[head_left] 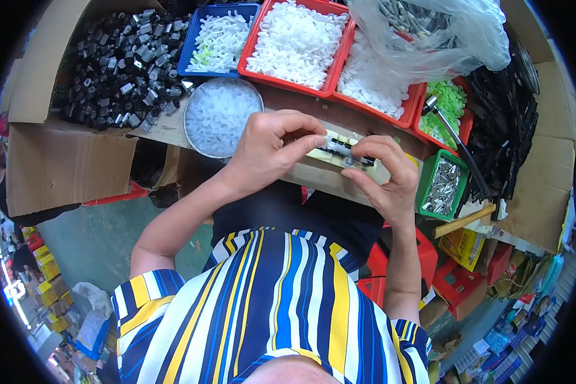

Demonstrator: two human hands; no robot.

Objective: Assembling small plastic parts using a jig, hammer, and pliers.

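The small black-and-clear parts (339,148) sit at the pale block (318,155) — probably light, stiff and slick, best pinched by their ends — with the left hand's (269,150) fingertips nearly meeting, the right hand (392,176) curled part-open, each hold unclear.

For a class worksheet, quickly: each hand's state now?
Left hand: closed in a pinch at the pale block; anything held is hidden.
Right hand: fingers about a small black part; grip unclear.

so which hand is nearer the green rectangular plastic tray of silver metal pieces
Right: the right hand is just left of the green tray; the left hand is farther left.
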